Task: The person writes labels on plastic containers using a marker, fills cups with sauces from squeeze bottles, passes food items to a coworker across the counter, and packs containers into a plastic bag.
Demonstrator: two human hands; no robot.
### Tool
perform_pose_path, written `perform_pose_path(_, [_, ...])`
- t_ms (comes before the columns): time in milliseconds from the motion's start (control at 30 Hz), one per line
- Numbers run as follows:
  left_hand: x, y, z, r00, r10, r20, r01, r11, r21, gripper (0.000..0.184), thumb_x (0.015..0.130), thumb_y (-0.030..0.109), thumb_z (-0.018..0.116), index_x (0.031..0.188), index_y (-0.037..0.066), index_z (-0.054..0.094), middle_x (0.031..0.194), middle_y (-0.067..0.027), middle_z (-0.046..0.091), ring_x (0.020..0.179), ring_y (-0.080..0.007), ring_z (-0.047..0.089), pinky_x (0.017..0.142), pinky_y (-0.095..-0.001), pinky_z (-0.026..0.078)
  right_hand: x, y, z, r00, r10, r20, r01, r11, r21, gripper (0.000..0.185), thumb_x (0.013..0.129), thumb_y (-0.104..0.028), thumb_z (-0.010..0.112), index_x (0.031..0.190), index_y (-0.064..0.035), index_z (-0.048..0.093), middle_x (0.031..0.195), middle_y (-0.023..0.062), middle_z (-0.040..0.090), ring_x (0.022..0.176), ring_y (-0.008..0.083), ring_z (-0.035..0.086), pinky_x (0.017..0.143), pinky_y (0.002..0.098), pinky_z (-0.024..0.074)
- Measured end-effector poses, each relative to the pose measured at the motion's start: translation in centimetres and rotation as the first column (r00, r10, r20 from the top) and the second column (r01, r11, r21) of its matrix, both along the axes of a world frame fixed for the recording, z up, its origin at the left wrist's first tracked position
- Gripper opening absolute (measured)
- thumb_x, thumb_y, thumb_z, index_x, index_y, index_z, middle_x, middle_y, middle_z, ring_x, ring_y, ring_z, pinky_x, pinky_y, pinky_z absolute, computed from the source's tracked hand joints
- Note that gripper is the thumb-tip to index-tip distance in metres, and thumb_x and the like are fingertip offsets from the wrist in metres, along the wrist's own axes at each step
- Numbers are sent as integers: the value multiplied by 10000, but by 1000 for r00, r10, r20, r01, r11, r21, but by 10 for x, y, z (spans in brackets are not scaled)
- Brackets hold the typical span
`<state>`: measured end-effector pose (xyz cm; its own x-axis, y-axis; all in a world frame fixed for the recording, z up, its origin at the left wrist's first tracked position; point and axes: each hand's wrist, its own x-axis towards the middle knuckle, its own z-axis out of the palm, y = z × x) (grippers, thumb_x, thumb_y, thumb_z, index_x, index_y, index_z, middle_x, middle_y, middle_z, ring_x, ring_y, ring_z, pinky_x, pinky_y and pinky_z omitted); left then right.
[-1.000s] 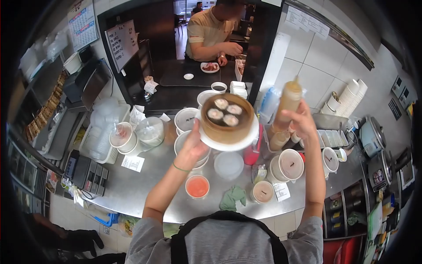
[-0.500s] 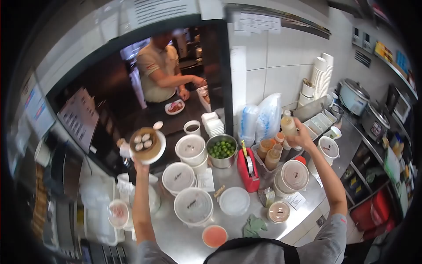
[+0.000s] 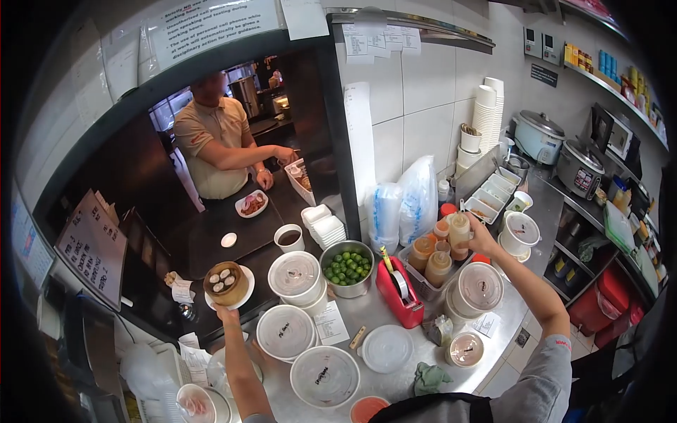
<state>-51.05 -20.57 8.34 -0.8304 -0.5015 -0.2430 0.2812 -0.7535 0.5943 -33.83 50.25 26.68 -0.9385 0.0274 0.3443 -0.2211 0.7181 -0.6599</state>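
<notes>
My left hand (image 3: 227,316) is closed on the near edge of a white plate (image 3: 249,287) at the serving hatch. On the plate stands a round bamboo steamer (image 3: 242,293) with several pale dumplings (image 3: 224,277) inside. My right hand (image 3: 482,238) grips a clear squeeze bottle (image 3: 458,230) of pale sauce, held upright. This bottle is at a clear plastic bin (image 3: 431,290) of other sauce bottles; whether its base touches the bin is hidden. Beside them lie an orange-sauce bottle (image 3: 422,250) and a red tape dispenser (image 3: 399,296).
Lidded white tubs (image 3: 324,377), a steel pot of green limes (image 3: 347,268) and stacked foam boxes (image 3: 326,227) crowd the steel counter. Behind the hatch a person (image 3: 218,144) handles a container near a bowl of food (image 3: 252,204). Rice cookers (image 3: 537,137) stand at right.
The view has shifted. My right hand has brought the squeeze bottle down closer to the bin. My left hand has lowered the plate and steamer at the hatch, where they look less tilted.
</notes>
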Motion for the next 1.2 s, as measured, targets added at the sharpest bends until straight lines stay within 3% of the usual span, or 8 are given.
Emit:
perform_pose_path(267, [-1,1,-7,1000,-9,2,10,999,-38,600,922,476,46,1356,132,279,1366,-99,344,1240,-293,359,1018,-465,345,1,15,-15,986,-64,155,89,984,-158,813,562,-50,783,1218,-86,304,1132,103,508,1044,247,529,887,374,446])
perform_pose_path(667, [15,-5,3,911,120,394,1,956,-293,618,907,527,253,1304,62,345,1301,-148,395,1163,-352,429,877,-524,433,-16,32,-41,945,-219,241,147,948,283,717,479,-270,842,1034,-18,464,960,169,592,907,294,576,810,356,455])
perform_pose_path(933, [14,-49,-6,868,-80,490,320,844,-430,581,891,502,347,1234,37,405,1149,-185,510,971,-417,542,701,-516,489,-30,43,-65,917,-275,289,110,871,480,708,475,-333,832,1011,26,542,941,202,605,874,313,598,779,355,473])
perform_pose_path(1000, [28,-47,39,578,-22,816,639,633,-436,580,887,467,394,1224,-6,390,1050,-211,572,956,-471,544,656,-580,483,-26,40,-42,862,-198,467,-45,887,459,672,541,-346,799,1038,23,534,968,202,603,867,325,599,763,372,483])
perform_pose_path(1033, [54,-21,92,549,144,823,781,261,-567,579,864,419,455,1199,-49,393,982,-244,598,957,-466,552,709,-573,480,-22,37,-33,876,-244,415,6,867,498,609,575,-344,775,1027,1,558,971,189,606,878,332,599,761,390,487])
perform_pose_path(1067, [23,-78,48,716,443,540,698,-457,-551,511,834,362,505,1094,-78,493,973,-262,594,947,-414,572,780,-470,490,-14,30,-24,887,-285,365,51,844,534,547,608,-342,751,1016,-21,581,973,176,609,890,339,599,758,407,492])
perform_pose_path(1167, [63,-56,148,718,331,612,600,-740,-304,365,785,273,575,811,-89,614,843,-241,627,803,-336,635,694,-397,526,55,-34,49,985,-165,48,115,841,529,374,707,-256,673,982,-18,582,897,184,615,853,328,602,714,419,492])
perform_pose_path(1200, [120,14,225,629,351,693,724,-590,-358,363,781,240,600,693,-112,590,653,-234,617,576,-286,647,494,-362,537,73,-49,68,997,-80,15,62,869,491,374,728,-248,662,1006,-15,571,894,191,610,843,322,600,708,414,485])
